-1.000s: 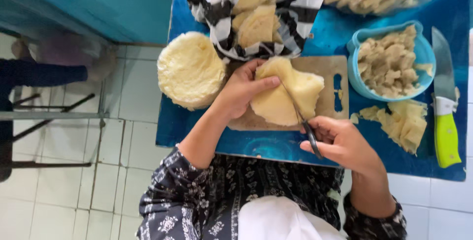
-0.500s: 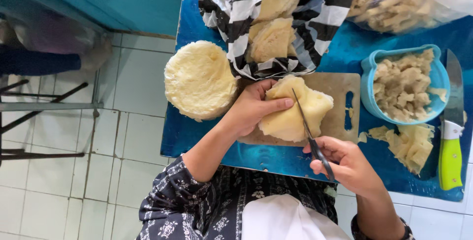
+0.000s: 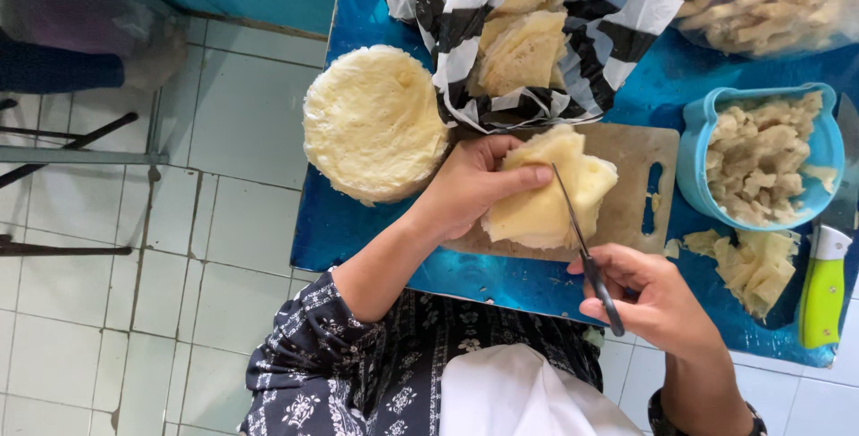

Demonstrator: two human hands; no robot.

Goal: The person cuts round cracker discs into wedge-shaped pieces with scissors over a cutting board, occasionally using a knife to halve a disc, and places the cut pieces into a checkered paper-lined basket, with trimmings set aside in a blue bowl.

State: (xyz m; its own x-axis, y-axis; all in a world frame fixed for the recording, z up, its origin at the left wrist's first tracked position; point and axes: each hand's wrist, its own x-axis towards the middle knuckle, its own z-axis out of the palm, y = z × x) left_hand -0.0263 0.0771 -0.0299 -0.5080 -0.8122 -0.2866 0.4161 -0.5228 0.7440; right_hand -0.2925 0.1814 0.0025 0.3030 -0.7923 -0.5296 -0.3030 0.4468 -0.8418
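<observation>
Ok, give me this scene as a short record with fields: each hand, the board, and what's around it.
left hand: presses a folded pale stack on the board
right hand: grips a black-handled knife, blade lying across the stack
board: wooden, on a blue table
left of board: round pale disc stack
behind board: striped bag with more folded pieces
right of board: blue bowl of cut pieces, loose pieces, green-handled knife
</observation>
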